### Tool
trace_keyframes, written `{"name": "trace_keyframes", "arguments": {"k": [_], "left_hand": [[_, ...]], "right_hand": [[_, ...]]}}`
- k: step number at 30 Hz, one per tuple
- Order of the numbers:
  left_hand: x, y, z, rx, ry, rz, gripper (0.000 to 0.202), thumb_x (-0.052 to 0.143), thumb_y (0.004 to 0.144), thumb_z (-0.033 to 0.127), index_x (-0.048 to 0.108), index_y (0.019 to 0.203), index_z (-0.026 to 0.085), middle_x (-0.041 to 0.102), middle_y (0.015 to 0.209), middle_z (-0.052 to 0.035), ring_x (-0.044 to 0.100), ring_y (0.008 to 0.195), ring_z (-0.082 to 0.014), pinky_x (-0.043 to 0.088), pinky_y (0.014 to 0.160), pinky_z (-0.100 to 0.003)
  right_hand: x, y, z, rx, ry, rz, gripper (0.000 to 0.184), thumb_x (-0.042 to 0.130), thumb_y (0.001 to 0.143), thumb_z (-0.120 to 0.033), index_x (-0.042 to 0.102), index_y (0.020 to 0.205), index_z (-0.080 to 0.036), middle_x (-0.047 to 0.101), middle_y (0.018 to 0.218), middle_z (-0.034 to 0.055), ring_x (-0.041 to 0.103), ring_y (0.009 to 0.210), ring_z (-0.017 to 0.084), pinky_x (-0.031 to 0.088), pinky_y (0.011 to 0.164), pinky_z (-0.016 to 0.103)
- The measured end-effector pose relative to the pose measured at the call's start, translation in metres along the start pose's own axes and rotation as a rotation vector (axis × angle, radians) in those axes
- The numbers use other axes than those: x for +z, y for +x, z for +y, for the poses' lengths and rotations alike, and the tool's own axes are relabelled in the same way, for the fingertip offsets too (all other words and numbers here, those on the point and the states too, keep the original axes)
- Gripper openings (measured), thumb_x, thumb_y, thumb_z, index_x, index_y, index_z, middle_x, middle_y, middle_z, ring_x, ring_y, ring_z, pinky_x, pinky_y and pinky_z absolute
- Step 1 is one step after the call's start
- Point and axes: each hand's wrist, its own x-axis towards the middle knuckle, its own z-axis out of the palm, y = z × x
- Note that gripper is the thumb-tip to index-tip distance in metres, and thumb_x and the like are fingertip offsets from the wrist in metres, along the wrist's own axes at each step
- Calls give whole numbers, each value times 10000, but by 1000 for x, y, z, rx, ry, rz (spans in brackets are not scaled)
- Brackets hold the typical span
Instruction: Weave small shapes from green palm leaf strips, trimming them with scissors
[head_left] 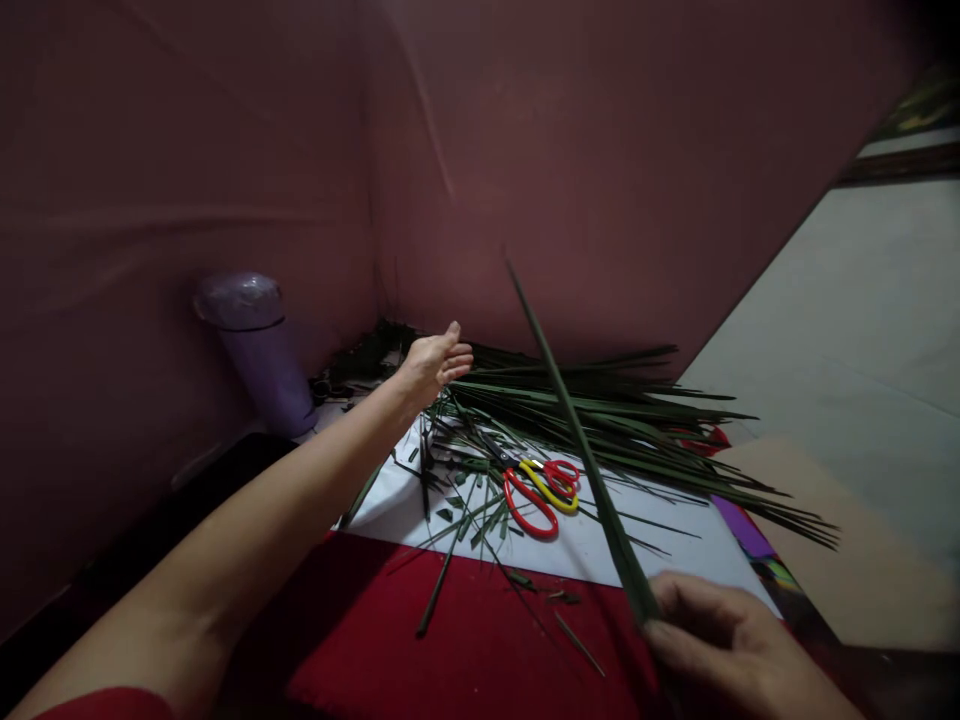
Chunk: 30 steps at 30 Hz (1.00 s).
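In the lower right, my right hand [724, 645] pinches the base of a long green palm-like leaf [581, 435]. The leaf stands up at a slant, its thin tip leaning left in front of the wall. My left hand [439, 358] is stretched out over the far side of the table, thumb up and fingers extended, nothing visible in it. Behind and beside it lies a pile of long green leaves [637, 410]. Scissors with red and yellow handles [529, 505] lie on the white sheet, with a smaller red-handled pair [561, 478] against them.
Cut leaf scraps [480, 510] litter the white sheet [675, 535] and the red cloth [360, 620] in front. A purple cylindrical container [266, 365] with a plastic-wrapped top stands back left. Pinkish walls [525, 150] close off the back; a tan panel [855, 540] lies right.
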Motion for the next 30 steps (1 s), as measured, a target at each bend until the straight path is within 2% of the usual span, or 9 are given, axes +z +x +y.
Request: {"name": "trace_keyframes", "arguments": {"k": [2,4,7,11,15,18,21,26,30], "left_hand": [[6,-21,-9,-94,35,-125,330,609,742,402,586,813,80,641,840,-138,615,676,-148,486,642,-282],[13,-47,-20,-175,24,-337,347,627,721,415,609,831,87,639,839,-120,604,655,-134,474,605,-264],[22,-83,-33,-247,7,-549,303,692,669,348,638,811,85,632,793,-87,587,659,-121,452,603,-245],[23,-104,-42,-224,-46,-470,236,754,580,262,619,669,90,575,607,-9,527,534,-76,407,557,-218],[13,-97,-39,-180,-10,-405,231,752,576,262,605,618,89,558,559,0,506,495,-70,395,536,-223],[3,-85,-29,-138,17,-351,219,731,606,266,610,650,89,603,628,-33,559,559,-105,440,585,-260],[-8,-75,-21,-120,56,-280,202,714,630,250,597,642,87,608,637,-46,566,558,-114,463,579,-277],[-21,-68,-32,-147,58,-166,185,707,633,218,574,595,95,573,573,-24,538,490,-96,457,503,-244],[-26,-71,-44,-161,24,-172,174,707,625,190,566,578,99,564,579,-20,542,499,-95,484,543,-262]], "right_hand": [[9,14,-22,-88,-74,40,269,677,674,-413,587,637,-162,518,616,1,451,580,124,356,539,238],[18,32,-39,-187,-101,42,259,693,662,-394,591,624,-159,500,593,-15,424,553,104,337,513,223],[31,61,-52,-270,-87,-3,255,673,682,-396,612,679,-149,502,590,-19,382,505,79,294,462,210],[46,91,-55,-333,-76,3,291,677,675,-411,558,624,-150,457,534,-42,353,465,69,256,423,203],[48,104,-59,-360,-169,14,289,676,665,-404,561,606,-145,509,551,-20,399,482,78,290,442,209],[36,108,-62,-383,-269,94,288,570,744,-434,599,708,-150,590,633,19,444,482,97,316,435,224],[18,111,-58,-494,-552,287,187,502,790,-313,620,786,-168,621,705,32,537,608,144,399,552,257],[9,112,-42,-551,-1021,268,179,456,773,-166,630,814,-164,643,839,65,570,765,179,406,679,273],[13,113,-36,-519,-1292,327,172,430,776,-125,597,770,-165,621,790,73,546,756,185,368,661,275]]}}
